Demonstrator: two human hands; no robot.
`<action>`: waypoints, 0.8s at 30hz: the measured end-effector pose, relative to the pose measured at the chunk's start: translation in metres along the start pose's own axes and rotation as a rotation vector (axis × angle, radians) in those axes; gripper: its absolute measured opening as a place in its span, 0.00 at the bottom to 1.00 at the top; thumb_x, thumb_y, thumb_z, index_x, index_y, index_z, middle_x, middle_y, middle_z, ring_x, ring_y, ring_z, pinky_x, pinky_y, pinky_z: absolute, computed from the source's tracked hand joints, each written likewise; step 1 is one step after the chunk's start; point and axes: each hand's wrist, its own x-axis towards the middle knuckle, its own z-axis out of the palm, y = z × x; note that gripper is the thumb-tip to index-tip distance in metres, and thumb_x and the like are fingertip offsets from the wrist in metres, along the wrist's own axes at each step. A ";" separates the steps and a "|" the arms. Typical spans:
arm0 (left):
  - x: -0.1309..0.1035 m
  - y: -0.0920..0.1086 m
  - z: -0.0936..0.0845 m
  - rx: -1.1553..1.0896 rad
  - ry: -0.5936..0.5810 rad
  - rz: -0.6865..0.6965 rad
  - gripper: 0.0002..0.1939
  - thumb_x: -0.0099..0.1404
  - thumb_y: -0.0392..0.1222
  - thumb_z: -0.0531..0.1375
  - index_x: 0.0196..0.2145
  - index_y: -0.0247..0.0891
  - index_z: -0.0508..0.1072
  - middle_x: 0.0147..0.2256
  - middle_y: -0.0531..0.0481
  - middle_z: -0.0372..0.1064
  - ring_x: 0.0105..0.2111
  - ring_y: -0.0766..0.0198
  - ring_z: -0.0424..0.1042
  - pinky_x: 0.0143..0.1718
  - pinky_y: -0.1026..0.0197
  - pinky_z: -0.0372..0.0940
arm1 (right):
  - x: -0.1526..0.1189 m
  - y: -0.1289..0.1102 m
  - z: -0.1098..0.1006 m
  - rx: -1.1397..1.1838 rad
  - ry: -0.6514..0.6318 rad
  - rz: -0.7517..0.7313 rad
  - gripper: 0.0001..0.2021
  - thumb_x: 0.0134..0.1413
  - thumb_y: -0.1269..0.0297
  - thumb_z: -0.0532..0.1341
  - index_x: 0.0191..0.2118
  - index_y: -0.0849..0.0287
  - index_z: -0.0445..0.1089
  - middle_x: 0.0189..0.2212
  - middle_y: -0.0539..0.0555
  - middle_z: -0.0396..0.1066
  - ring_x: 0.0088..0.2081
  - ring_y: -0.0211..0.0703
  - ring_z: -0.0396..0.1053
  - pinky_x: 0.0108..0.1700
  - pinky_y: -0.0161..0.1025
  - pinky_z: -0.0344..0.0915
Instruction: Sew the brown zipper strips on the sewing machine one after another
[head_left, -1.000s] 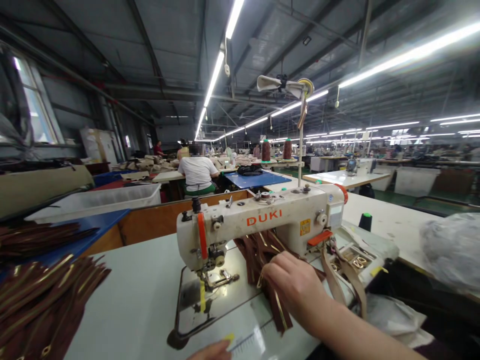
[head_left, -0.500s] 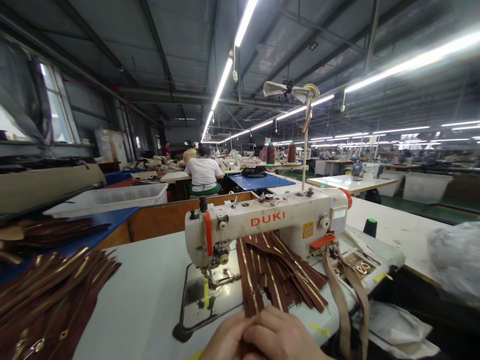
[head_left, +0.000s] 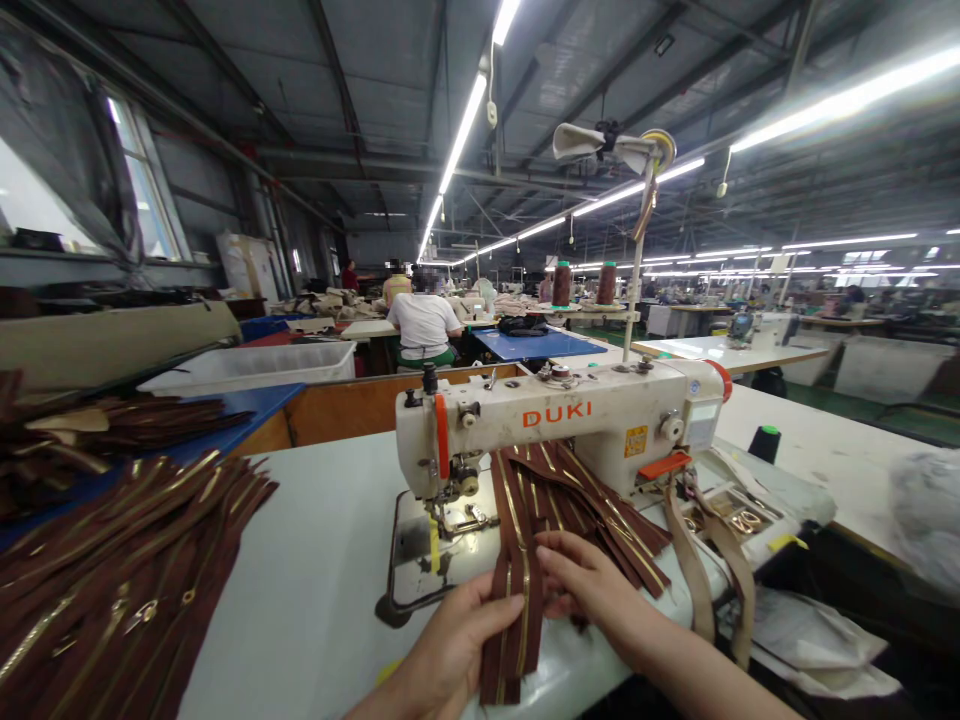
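Observation:
Brown zipper strips (head_left: 516, 600) with gold teeth hang over the front of the sewing machine bed, near the bottom centre. My left hand (head_left: 465, 635) pinches them from the left, its thumb on top. On their right edge, my right hand (head_left: 574, 580) is bent round the strips, fingertips touching them, its lower fingers partly hidden. More brown zipper strips (head_left: 607, 510) lie fanned under the arm of the white sewing machine (head_left: 555, 410). The needle area and metal plate (head_left: 412, 545) are left of the held strips.
A large pile of brown zippers (head_left: 127, 580) covers the left side of the table (head_left: 315, 560). At right are a tray (head_left: 739, 520) of metal rings and hanging beige straps (head_left: 694, 570). A person in a white shirt (head_left: 424, 325) sits further back, beyond a white bin (head_left: 255, 370).
My hands, earlier together at the bottom edge, have moved apart; the left now holds zipper strips and the right touches them. The strips reach further toward me. The view has shifted slightly.

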 end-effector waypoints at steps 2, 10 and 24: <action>0.004 -0.004 -0.002 0.019 -0.004 0.002 0.22 0.48 0.47 0.71 0.38 0.32 0.74 0.30 0.44 0.73 0.28 0.60 0.71 0.29 0.62 0.63 | 0.008 -0.002 0.007 0.066 -0.005 0.011 0.19 0.48 0.58 0.61 0.45 0.61 0.63 0.25 0.48 0.64 0.28 0.38 0.67 0.27 0.32 0.65; 0.011 -0.019 -0.014 0.096 0.060 0.053 0.26 0.45 0.54 0.70 0.33 0.33 0.69 0.25 0.47 0.70 0.23 0.61 0.71 0.26 0.62 0.62 | 0.047 -0.022 0.002 -0.380 0.166 -0.378 0.13 0.45 0.74 0.57 0.39 0.60 0.70 0.29 0.50 0.70 0.32 0.39 0.68 0.38 0.36 0.66; -0.012 0.005 -0.002 0.093 0.057 -0.081 0.24 0.54 0.44 0.66 0.45 0.32 0.66 0.32 0.45 0.73 0.32 0.59 0.74 0.34 0.62 0.64 | 0.066 -0.020 -0.078 -0.883 0.470 -0.236 0.15 0.52 0.71 0.52 0.41 0.59 0.73 0.35 0.54 0.74 0.38 0.46 0.72 0.41 0.40 0.67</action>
